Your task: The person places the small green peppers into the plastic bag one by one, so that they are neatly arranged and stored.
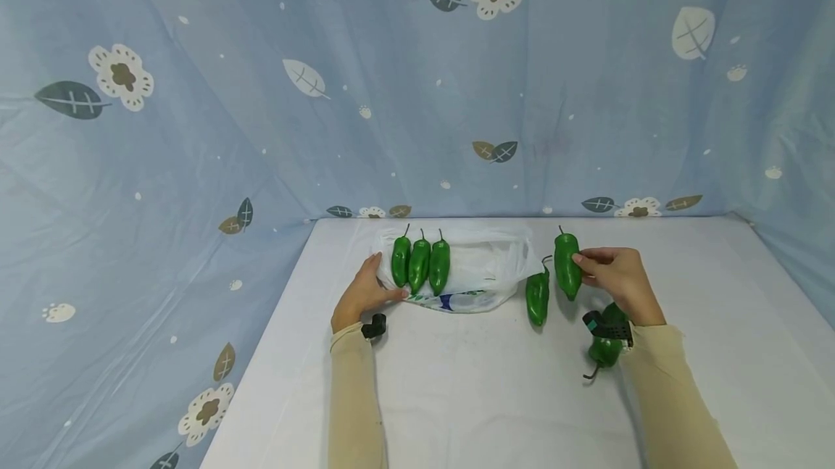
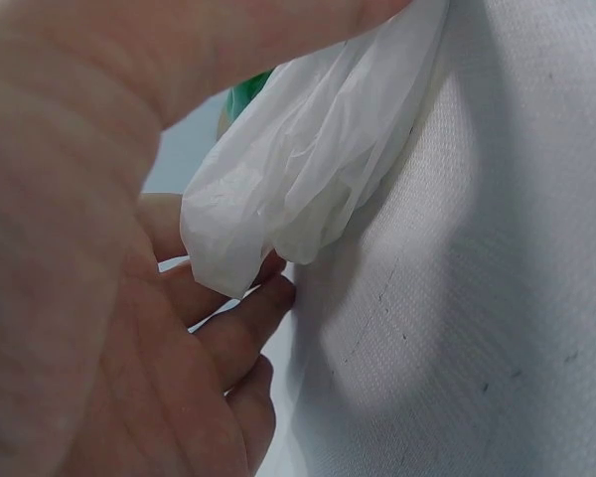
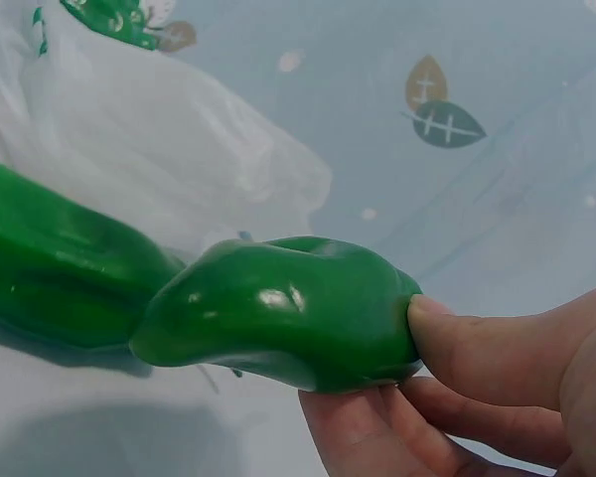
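Three green peppers [image 1: 419, 267] lie side by side, stems away from me, on the left part of a white plastic bag [image 1: 479, 266]. My left hand [image 1: 367, 293] holds the bag's left end, thumb at its near edge and fingers at the far side. White folds of the bag [image 2: 268, 169] lie between thumb and fingers in the left wrist view. To the right of the bag, my right hand [image 1: 621, 277] pinches a green pepper [image 1: 567, 266] by its side, between thumb and fingers, stem pointing away. Another green pepper [image 1: 538, 300] lies between it and the bag.
More green pepper [image 1: 605, 351] shows beneath the right wrist, partly hidden by the wrist camera [image 1: 607, 325]. A white cloth [image 1: 483, 396] covers the table. A blue patterned curtain [image 1: 417, 92] hangs behind the table's far edge and on both sides.
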Demonstrator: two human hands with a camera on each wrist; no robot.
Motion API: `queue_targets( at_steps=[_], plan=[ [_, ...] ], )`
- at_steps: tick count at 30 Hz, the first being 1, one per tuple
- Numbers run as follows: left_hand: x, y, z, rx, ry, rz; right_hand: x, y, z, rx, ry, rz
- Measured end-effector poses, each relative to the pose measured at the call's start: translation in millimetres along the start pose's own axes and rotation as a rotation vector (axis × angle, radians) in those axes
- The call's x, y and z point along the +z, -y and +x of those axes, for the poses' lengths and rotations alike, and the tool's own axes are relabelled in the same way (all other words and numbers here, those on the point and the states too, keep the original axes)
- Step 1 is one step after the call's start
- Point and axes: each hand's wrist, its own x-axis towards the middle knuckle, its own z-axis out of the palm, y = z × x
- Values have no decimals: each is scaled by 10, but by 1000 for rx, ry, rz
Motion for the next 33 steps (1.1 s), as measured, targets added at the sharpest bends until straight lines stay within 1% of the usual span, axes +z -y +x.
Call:
queue_targets(
  at_steps=[8, 17, 21, 33],
  plan=[
    [-14, -26, -12, -3, 5, -7, 6, 78, -10, -5, -2, 20],
    [-1, -1, 2, 8, 7, -12, 51, 177, 6, -2, -11, 15],
    [-5, 8, 10, 11, 9, -18, 90, 237, 19, -3, -14, 32],
    [-6, 4, 17, 11, 12, -23, 177, 377, 27, -56, -13, 68]
  ],
)
